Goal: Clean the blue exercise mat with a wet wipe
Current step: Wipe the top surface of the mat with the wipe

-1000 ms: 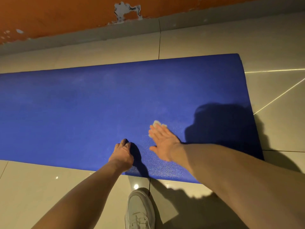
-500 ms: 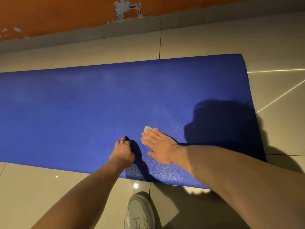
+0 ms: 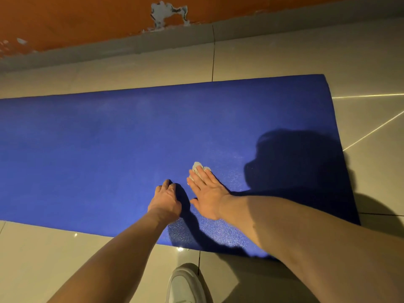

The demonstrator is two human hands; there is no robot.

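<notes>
I note the flat blue foam exercise mat [image 3: 109, 160] lying unrolled on the beige tiled floor [image 3: 273, 57]. The right hand [image 3: 207, 193], fingers straight, presses the crumpled white wet wipe [image 3: 197, 166] onto the mat, towards its near edge. The left hand [image 3: 166, 200] rests on the mat just beside it, fingers curled under, gripping nothing. A white shoe [image 3: 185, 285] stands on the tile.

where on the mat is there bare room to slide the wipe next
The whole left stretch of the blue mat, from the left hand outward, is bare, as is the band between the wet wipe and the far edge. Crowded only near the front edge, where the right hand lies beside the left.
</notes>
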